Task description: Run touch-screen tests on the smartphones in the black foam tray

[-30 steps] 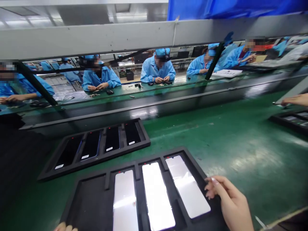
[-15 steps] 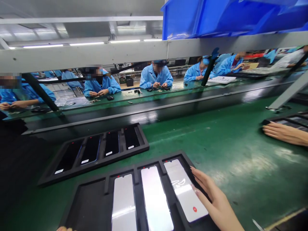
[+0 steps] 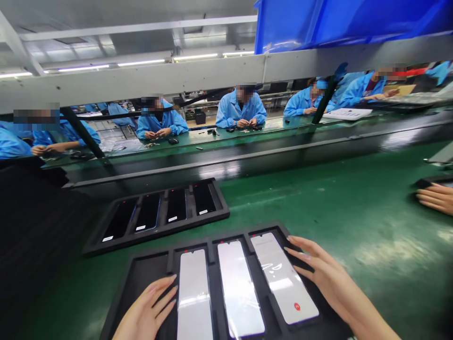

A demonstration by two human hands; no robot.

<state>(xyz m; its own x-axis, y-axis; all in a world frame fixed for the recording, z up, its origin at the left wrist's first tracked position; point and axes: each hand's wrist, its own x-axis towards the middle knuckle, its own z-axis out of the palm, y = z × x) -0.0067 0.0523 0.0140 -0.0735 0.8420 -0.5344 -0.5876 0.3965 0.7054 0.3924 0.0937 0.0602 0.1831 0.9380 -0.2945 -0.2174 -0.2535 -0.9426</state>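
A black foam tray (image 3: 148,267) lies in front of me with three smartphones in its slots, all with lit white screens. My left hand (image 3: 150,307) reaches over the leftmost slot, where the bare black bottom shows. Its outstretched fingertips are at the left edge of the left phone (image 3: 194,293). Between the other two sits the middle phone (image 3: 240,290). My right hand (image 3: 325,274) has its fingers apart along the right edge of the right phone (image 3: 285,278), which shows a red round mark near its lower end. Neither hand is gripping a phone.
Behind on the green table (image 3: 269,198) lies a second black tray (image 3: 193,224) with several dark-screened phones. A dark stack (image 3: 31,226) stands at left. Another person's hand (image 3: 437,198) rests on a tray at right. Overhead hangs a blue bin (image 3: 347,23); people in blue work opposite.
My left hand has come up from the bottom edge to the left phone. My right hand stays beside the right phone, its fingers more spread. The view has shifted slightly.
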